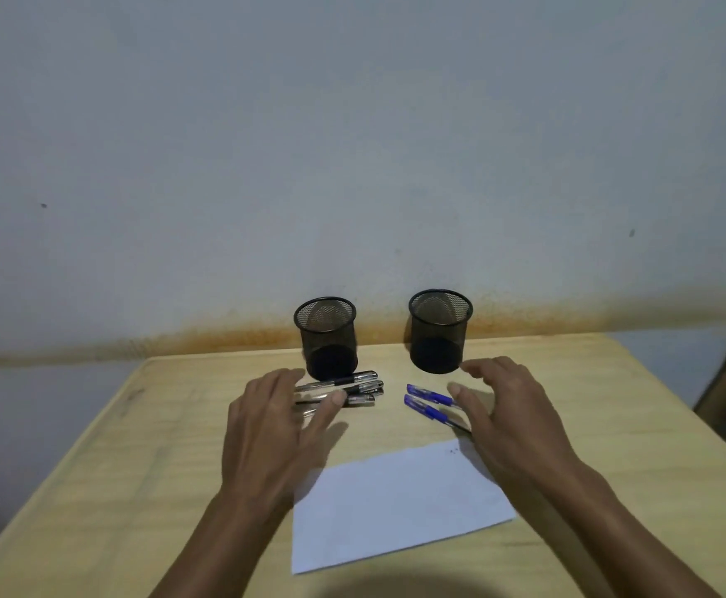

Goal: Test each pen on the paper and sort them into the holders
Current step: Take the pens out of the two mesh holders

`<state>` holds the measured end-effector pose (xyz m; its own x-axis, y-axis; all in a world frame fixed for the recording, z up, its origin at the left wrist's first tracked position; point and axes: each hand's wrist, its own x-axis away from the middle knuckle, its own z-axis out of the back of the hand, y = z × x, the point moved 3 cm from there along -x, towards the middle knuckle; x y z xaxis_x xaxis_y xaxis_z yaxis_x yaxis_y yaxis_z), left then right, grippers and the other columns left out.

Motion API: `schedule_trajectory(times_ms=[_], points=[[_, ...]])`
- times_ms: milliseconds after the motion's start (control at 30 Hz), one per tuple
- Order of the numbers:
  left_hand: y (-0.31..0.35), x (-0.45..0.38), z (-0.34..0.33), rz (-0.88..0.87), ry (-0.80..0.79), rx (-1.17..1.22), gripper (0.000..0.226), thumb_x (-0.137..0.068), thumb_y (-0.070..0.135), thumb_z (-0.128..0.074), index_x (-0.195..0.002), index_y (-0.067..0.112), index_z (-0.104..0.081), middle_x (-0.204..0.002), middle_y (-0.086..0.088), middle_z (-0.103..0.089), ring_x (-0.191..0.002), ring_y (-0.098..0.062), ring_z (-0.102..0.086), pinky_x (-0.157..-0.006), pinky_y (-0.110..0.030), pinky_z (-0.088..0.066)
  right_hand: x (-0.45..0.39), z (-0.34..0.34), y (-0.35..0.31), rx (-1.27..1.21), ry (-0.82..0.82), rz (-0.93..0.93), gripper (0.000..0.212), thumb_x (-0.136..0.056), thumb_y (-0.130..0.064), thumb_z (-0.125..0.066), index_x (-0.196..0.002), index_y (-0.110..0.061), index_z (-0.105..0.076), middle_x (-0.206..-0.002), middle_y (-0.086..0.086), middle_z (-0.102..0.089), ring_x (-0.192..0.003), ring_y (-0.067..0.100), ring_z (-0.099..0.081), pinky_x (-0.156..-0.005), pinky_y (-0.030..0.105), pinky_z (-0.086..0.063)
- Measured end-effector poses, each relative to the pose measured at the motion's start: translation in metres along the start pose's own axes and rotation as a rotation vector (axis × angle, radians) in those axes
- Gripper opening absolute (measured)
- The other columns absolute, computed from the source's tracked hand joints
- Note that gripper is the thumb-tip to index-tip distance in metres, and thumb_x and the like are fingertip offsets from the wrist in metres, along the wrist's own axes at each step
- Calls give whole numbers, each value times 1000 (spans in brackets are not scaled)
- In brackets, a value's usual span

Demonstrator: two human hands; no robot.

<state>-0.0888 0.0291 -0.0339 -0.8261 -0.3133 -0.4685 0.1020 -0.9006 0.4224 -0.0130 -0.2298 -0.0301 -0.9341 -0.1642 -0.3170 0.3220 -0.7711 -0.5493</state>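
Both hands hovering open, fingers spread, gripping nothing: left hand (275, 420) reaching over the black-capped pens (344, 388), which are lying bunched in front of the left holder (326, 336); right hand (503, 412) nearing two blue-capped pens (428, 401) lying near the right holder (441, 330). Paper (400, 507) sitting nearer on the table (137, 446), a few dots at its corner. Pens are looking light, stiff and smooth, likely rolling easily; pinching one mid-barrel seems best
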Motion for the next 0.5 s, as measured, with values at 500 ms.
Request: schedule_trajectory(times_ms=[500], points=[[-62, 60, 12, 152, -99, -182, 38, -89, 49, -59, -111, 19, -67, -118, 3, -67, -117, -21, -55, -96, -39, -43, 7, -69, -99, 103, -117, 305, 21, -97, -24, -60, -115, -20, -71, -116, 0, -69, -108, 22, -56, -81, 38, -52]])
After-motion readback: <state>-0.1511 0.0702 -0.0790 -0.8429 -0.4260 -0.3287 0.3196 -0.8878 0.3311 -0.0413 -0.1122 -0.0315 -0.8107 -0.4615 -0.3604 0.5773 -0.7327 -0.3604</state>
